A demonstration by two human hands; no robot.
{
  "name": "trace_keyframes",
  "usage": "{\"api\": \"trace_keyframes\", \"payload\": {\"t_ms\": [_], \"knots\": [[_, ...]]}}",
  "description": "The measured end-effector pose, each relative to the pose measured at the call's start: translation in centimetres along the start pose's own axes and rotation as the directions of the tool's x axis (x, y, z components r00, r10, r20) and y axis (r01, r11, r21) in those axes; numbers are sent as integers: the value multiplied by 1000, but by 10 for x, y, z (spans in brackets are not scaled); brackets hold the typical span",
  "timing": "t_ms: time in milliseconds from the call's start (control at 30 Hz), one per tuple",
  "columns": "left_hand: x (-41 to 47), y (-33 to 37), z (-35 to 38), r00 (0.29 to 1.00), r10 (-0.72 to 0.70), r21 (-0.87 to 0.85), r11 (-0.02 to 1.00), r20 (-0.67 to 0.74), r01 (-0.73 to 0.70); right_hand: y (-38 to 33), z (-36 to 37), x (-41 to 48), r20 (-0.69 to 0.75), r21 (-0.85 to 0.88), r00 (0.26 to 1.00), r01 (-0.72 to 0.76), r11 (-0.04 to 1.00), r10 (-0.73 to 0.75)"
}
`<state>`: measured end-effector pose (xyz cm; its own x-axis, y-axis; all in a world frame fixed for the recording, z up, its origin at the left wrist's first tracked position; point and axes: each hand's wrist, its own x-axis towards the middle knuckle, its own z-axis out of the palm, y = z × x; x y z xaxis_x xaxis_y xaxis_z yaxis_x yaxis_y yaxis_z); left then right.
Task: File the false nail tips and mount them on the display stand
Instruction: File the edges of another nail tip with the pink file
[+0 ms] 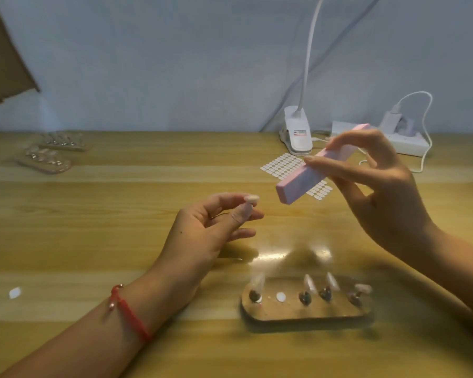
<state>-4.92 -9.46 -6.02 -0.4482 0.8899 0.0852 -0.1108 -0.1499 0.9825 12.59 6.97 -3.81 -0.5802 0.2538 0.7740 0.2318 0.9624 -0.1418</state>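
Observation:
My left hand pinches a small pale false nail tip between thumb and forefinger, held above the wooden table. My right hand grips a pink rectangular buffer block in its fingers, tilted, with the lower end a short way right of the nail tip and not touching it. In front of me lies the clear display stand with several small holders; three of them at the right carry nail tips, and a white sticky dot sits on its base.
A sheet of white adhesive tabs lies behind the block. A white clip lamp and a power strip with cable stand at the back right. Clear nail tip trays rest far left. A loose white tab lies near left.

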Motion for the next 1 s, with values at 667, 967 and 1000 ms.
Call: {"api": "trace_keyframes", "payload": {"t_ms": [667,967,1000], "knots": [[2,0,-1,991,-26,7,1000,127,26,-20,-17,18,72,-172,958,286,943,-278],[1,-1,0,989,6,12,1000,148,-8,-20,-16,18,39,-162,970,245,956,-242],[0,-1,0,987,17,30,999,161,-22,-23,-14,17,29,-142,970,241,960,-240]]}}
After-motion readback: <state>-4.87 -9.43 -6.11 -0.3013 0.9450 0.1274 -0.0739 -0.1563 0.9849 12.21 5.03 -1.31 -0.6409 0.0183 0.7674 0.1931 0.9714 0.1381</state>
